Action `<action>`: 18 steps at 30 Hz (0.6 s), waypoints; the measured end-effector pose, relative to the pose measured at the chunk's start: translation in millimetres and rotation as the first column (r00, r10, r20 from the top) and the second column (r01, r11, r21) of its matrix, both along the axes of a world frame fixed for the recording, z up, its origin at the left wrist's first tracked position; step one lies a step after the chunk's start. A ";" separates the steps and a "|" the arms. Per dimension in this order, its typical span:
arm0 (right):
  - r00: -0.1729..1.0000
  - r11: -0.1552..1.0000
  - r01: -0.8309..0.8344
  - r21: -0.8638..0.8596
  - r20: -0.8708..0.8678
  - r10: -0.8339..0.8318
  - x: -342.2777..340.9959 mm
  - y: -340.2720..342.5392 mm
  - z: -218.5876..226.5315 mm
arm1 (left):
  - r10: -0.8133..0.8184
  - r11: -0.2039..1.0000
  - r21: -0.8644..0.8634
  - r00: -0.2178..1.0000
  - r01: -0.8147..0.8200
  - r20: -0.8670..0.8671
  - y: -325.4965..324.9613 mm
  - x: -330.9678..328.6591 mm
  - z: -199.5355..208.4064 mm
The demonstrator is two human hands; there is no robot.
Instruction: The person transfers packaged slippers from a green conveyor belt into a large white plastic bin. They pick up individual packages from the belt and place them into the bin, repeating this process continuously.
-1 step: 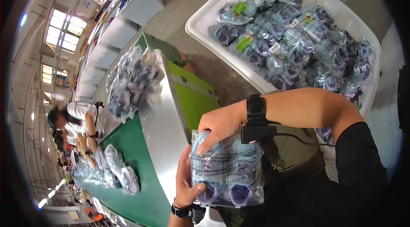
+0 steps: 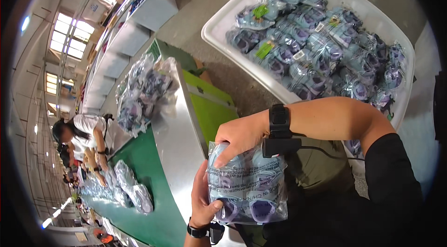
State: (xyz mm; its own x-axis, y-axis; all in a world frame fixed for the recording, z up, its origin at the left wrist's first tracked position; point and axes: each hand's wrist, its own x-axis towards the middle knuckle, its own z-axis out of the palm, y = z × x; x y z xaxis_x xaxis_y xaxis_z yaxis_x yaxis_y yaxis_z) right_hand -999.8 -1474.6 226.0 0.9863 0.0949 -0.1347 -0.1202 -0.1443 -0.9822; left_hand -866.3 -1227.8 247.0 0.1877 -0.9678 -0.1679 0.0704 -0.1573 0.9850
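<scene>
A clear plastic bag with printed lettering holds a pair of light blue and purple shoes (image 2: 261,200), close in front of my body. My left hand (image 2: 203,203) grips the bag's left side, its thumb lying over the front near a shoe opening. At the top, my right hand (image 2: 241,136) bends down over the upper left of the bag, fingers closed against one shoe's end. Whether those fingertips are inside the bag or on its outside, I cannot tell. Both wrists wear black bands with small devices.
A large white bin (image 2: 251,68) of bagged shoes stands at the far right. More bagged shoes (image 2: 144,89) are heaped on the metal table (image 2: 168,149). Others lie on the green belt (image 2: 153,182), where a co-worker (image 2: 88,130) handles some. A lime green panel (image 2: 209,100) edges the table.
My hands and the bag stay practically where they were. On the green belt, the bagged shoes have shifted very slightly toward the near side.
</scene>
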 end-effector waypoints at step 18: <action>0.042 -0.032 0.637 0.770 -0.076 -0.996 -19.8 -282.3 -66.8 | 0.496 0.804 0.242 0.837 -0.543 0.229 40.5 89.6 -80.8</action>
State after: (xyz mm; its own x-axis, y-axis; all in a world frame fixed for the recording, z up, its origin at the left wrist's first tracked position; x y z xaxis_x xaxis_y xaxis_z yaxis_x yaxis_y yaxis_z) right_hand -1019.6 -1756.9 159.2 0.2054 -0.9748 -0.0870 0.6587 0.2034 -0.7244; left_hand -776.7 -1187.3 166.3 0.6933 -0.6301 -0.3497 0.0813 -0.4138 0.9067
